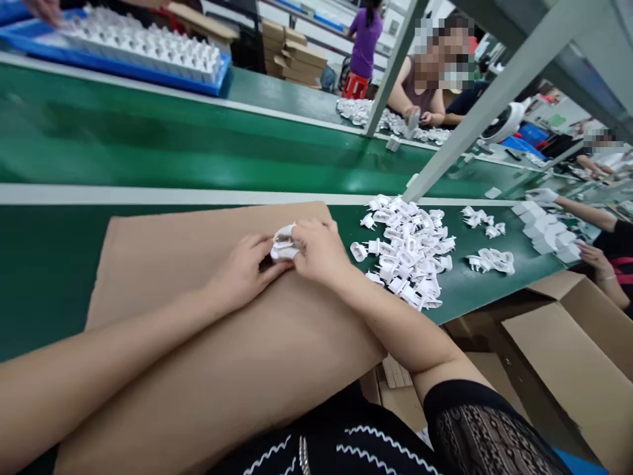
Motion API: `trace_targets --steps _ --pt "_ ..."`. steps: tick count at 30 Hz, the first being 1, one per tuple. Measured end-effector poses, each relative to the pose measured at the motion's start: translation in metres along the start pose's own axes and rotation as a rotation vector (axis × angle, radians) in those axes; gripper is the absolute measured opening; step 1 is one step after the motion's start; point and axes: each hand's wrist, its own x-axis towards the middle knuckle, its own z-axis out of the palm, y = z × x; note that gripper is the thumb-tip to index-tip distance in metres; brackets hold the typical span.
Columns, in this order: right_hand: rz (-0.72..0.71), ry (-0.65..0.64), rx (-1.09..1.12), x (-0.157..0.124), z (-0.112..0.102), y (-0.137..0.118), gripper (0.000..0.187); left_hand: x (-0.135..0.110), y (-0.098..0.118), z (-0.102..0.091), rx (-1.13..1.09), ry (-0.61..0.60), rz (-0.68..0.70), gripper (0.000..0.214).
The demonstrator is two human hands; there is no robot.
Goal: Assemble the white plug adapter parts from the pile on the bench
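My left hand (242,272) and my right hand (319,251) meet over a small white plastic moulded part (283,243), both gripping it from either side. My fingers hide part of it, so its exact shape is unclear. Both forearms rest on a flat brown cardboard sheet (222,343) laid on the green conveyor belt (148,224). Just right of my right hand lies a loose pile of similar white plastic parts (410,254), and a smaller cluster (492,261) sits farther right.
An open cardboard carton (568,356) stands below the belt's near edge at lower right. Metal uprights (494,105) rise across the belt. Co-workers handle white parts on the far side and at right. A blue tray of white parts (138,49) sits at upper left.
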Motion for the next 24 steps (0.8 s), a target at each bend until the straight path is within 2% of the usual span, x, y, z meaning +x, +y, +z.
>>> trace_targets --steps 5,9,12,14,18,21,24 --pt "0.032 -0.045 0.058 -0.007 -0.01 -0.005 0.031 -0.01 -0.001 0.004 0.118 0.051 0.041 0.044" --pt "0.05 -0.023 0.187 -0.006 -0.005 -0.003 0.032 -0.012 -0.004 0.002 0.404 0.002 0.058 0.051" --pt "0.081 0.004 0.291 -0.007 0.0 -0.002 0.03 -0.012 0.004 -0.001 0.626 -0.048 0.058 0.058" --pt "0.114 0.028 0.34 -0.01 0.003 -0.002 0.031 -0.012 0.012 -0.002 0.699 -0.06 0.057 0.062" --pt "0.146 0.1 0.396 -0.015 0.011 0.0 0.031 -0.01 0.018 -0.004 0.57 -0.024 0.082 0.055" --pt "0.161 0.136 0.484 -0.016 0.02 0.003 0.033 -0.005 0.016 -0.006 0.292 -0.021 0.077 0.042" --pt "0.192 0.14 0.541 -0.015 0.026 0.005 0.033 0.0 0.011 -0.007 0.046 -0.064 -0.019 0.038"
